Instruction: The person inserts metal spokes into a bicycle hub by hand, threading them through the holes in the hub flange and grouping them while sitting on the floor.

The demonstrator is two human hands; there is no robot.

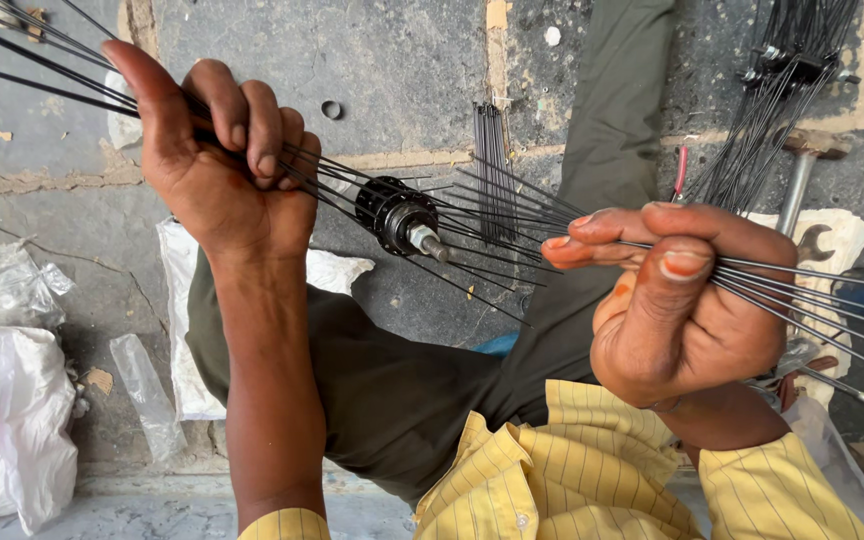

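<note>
The work in hand is the sorting of spokes on a bicycle wheel hub [397, 213], which hangs in the air between the 2 hands, above the person's lap and the stone floor [402, 60]. The left hand [217, 160] is closed in a fist around 1 fan of black spokes [32, 60] that runs up and to the left from the hub. The right hand [682, 300] pinches a second fan of spokes [822, 300] between thumb and curled fingers; these run out to the right. The hub axle points down toward the camera, and the hub is carried only by the spokes, with neither hand touching it. As a judgement, the step is the gathering and separating of spoke groups before lacing; the next move calls for both bundles to stay taut and level so that the hub does not twist. A loose bundle of spokes [492, 160] lies on the floor beyond the hub. A second spoked hub [792, 70] and a hammer [802, 170] lie at upper right, plastic bags [12, 430] at lower left.
</note>
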